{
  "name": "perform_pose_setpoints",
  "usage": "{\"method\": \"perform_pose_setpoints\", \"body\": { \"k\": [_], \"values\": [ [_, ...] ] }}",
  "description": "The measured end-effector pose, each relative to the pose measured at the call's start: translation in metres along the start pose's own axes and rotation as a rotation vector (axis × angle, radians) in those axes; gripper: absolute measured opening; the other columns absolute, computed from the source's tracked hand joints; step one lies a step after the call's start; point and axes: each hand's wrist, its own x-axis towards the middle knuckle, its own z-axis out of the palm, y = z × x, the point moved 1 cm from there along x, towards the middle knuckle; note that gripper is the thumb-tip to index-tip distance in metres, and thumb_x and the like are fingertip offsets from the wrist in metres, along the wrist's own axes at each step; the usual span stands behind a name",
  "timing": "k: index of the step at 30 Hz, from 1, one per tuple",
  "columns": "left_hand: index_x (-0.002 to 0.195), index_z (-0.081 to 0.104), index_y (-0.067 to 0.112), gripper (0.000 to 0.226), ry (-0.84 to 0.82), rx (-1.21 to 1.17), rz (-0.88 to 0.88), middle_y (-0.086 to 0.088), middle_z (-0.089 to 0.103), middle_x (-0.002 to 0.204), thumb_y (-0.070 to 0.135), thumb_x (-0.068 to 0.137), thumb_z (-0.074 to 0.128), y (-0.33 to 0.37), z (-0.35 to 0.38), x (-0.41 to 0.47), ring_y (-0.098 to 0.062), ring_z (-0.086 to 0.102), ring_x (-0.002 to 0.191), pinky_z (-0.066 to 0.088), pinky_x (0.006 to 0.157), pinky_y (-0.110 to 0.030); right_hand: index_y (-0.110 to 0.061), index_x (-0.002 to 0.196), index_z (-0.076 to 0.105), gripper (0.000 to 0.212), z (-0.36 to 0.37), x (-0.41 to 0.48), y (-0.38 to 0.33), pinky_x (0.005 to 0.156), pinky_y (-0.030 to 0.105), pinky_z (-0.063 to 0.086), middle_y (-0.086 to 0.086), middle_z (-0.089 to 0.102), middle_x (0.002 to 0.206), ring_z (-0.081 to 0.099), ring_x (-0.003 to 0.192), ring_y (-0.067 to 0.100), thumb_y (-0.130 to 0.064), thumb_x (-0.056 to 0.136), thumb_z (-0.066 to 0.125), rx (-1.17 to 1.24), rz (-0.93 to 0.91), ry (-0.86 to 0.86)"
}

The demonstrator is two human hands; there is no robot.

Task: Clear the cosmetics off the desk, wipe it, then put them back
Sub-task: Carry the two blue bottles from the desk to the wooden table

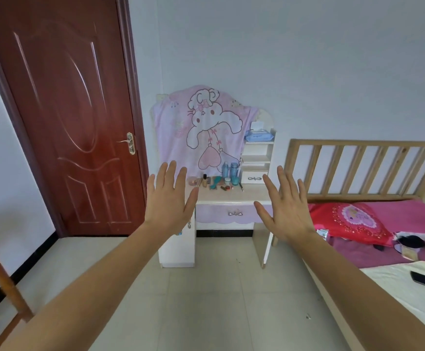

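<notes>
The left hand (169, 201) and right hand (288, 211) are held up with fingers spread straight, nothing grasped. Between and beyond the fingertips, the cosmetics (219, 182) are seen clustered on the desk (231, 196), toward its back edge.

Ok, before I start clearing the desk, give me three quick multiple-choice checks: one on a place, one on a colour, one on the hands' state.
1. Where is the pack of wipes? A on the bed; B on top of the small shelf; C on the floor.
2. What colour is the drawer front of the desk? A purple; B green; C black.
3. How are the hands? A one grips a bottle; B one holds a cloth; C left hand and right hand both open, empty.
Answers: 1 B, it lies on the shelf's top board; 2 A, the panel round the handle is purple; 3 C, fingers spread, nothing held.
</notes>
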Motion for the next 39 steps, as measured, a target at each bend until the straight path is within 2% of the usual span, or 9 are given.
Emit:
{"method": "perform_pose_setpoints", "body": {
  "k": [7,11,19,22,25,27,32,35,39],
  "values": [
    [0.143,0.043,0.010,0.064,-0.127,0.044,0.066,-0.018,0.036,0.152,0.051,0.098,0.025,0.008,0.162,0.106,-0.036,0.029,0.142,0.029,0.111,-0.057,-0.018,0.154,0.026,0.070,0.149,0.106,0.060,0.118,0.057,0.015,0.018,0.010,0.162,0.014,0.148,0.038,-0.058,0.097,0.030,0.063,0.046,-0.064],
    [0.145,0.040,0.011,0.066,-0.213,0.094,0.031,-0.016,0.032,0.154,0.052,0.098,0.018,0.005,0.235,0.193,-0.034,0.025,0.145,0.024,0.114,-0.057,-0.019,0.155,0.023,0.073,0.225,0.193,0.100,0.119,0.054,0.014,0.018,0.009,0.162,0.013,0.148,0.039,-0.061,0.096,0.020,0.090,0.092,-0.169],
    [0.136,0.051,0.009,0.061,-0.241,0.082,0.021,-0.018,0.044,0.146,0.049,0.097,0.029,-0.043,0.348,0.317,-0.038,0.040,0.136,0.035,0.106,-0.059,-0.015,0.152,0.029,0.078,0.352,0.348,0.125,0.110,0.057,0.035,0.022,0.018,0.159,0.027,0.142,0.045,-0.065,0.093,0.019,0.247,0.110,-0.287],
    [0.136,0.051,0.008,0.061,-0.260,0.071,0.000,-0.019,0.045,0.146,0.050,0.098,0.028,-0.071,0.408,0.352,-0.038,0.040,0.136,0.035,0.106,-0.059,-0.019,0.155,0.018,0.080,0.405,0.394,0.117,0.115,0.051,0.028,0.017,0.009,0.162,0.019,0.147,0.039,-0.068,0.091,0.017,0.245,0.083,-0.335],
    [0.135,0.052,0.008,0.064,-0.306,0.030,-0.031,-0.019,0.045,0.145,0.051,0.098,0.022,-0.093,0.477,0.391,-0.038,0.042,0.135,0.036,0.105,-0.059,-0.023,0.156,0.005,0.076,0.462,0.433,0.114,0.117,0.045,0.023,0.011,-0.003,0.164,0.011,0.150,0.032,-0.061,0.096,0.030,0.215,0.067,-0.400],
    [0.138,0.048,0.009,0.063,-0.329,-0.001,-0.032,-0.017,0.040,0.149,0.051,0.098,0.022,-0.103,0.523,0.423,-0.037,0.037,0.138,0.034,0.107,-0.058,-0.023,0.156,0.004,0.076,0.496,0.464,0.115,0.115,0.046,0.028,0.010,-0.002,0.164,0.013,0.150,0.030,-0.057,0.097,0.037,0.191,0.042,-0.434],
    [0.151,0.018,0.017,0.059,-0.503,-0.062,0.041,-0.009,0.010,0.162,0.048,0.101,0.024,-0.112,0.632,0.508,-0.028,0.007,0.149,0.016,0.120,-0.049,-0.021,0.156,0.008,0.074,0.562,0.544,0.124,0.111,0.044,0.035,0.007,0.002,0.164,0.020,0.148,0.028,-0.049,0.098,0.045,0.153,0.087,-0.562],
    [0.152,0.012,0.019,0.063,-0.579,-0.091,0.108,-0.007,0.006,0.162,0.047,0.100,0.034,-0.108,0.684,0.552,-0.028,0.006,0.149,0.016,0.120,-0.048,-0.024,0.156,0.008,0.075,0.596,0.582,0.131,0.110,0.044,0.036,0.004,0.006,0.164,0.023,0.147,0.027,-0.046,0.097,0.050,0.204,0.144,-0.592],
    [0.151,0.016,0.020,0.062,-0.686,-0.175,0.128,-0.005,0.013,0.161,0.046,0.099,0.037,-0.102,0.756,0.580,-0.025,0.012,0.148,0.019,0.120,-0.044,-0.025,0.154,0.010,0.074,0.651,0.609,0.143,0.107,0.040,0.040,0.002,0.012,0.163,0.030,0.143,0.025,-0.042,0.096,0.052,0.293,0.159,-0.665]
  ]
}}
